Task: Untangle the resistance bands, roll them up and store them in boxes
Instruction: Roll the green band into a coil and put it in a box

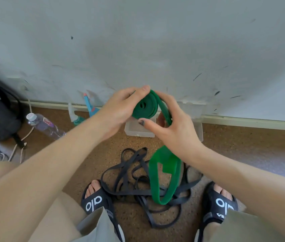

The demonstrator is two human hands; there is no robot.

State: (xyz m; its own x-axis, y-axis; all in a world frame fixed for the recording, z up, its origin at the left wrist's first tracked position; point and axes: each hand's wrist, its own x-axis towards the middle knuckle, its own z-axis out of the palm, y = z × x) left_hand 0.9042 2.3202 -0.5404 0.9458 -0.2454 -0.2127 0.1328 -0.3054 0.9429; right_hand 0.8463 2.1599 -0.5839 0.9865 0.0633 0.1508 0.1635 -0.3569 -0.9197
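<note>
Two hands: both on one green band, raised in front of the wall at frame centre.
Left hand [120, 109]: at 9 o'clock of the coil; fingers curled over its top edge, thumb beneath, gripping it.
Right hand [171, 123]: at 3 o'clock of the coil; fingers curled round the free strap, thumb pointing toward the coil.
Green band [145, 107]: partly rolled into a flat coil; unrolled tail runs down past the right wrist and hangs in a loop toward 6 o'clock.
Black bands [138, 182]: tangled heap on the floor between the feet, behind the green loop.
Box [138, 130]: clear, open-topped, on the floor by the skirting, directly below the coil.
Floor [243, 145]: brown speckled.
Water bottle [45, 125]: lying on its side at 9 o'clock.
Sandals [96, 201]: black, one on each foot.
</note>
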